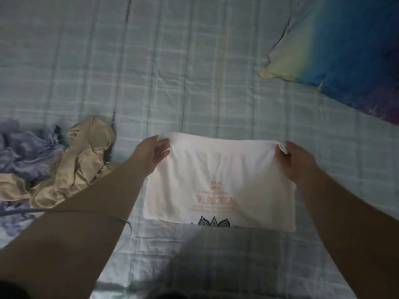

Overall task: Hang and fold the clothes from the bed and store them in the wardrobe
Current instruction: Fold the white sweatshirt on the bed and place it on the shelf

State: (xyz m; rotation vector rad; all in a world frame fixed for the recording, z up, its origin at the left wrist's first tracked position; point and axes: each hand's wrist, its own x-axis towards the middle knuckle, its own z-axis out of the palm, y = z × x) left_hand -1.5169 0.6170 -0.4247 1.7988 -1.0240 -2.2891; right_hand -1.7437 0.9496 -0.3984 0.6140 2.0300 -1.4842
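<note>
My left hand and right hand each pinch a far corner of the folded white shirt, stretched between my fingers on the checked bedsheet.

Orange print blurred, unreadable

Three garments lay on one bed: one white T-shirt, folded and printed with orange lettering and a black motif, one crumpled beige garment, and one crumpled lavender garment. One pillow, blue fading to yellow, was there. Two hands were in view, the left hand and the right hand.
</note>
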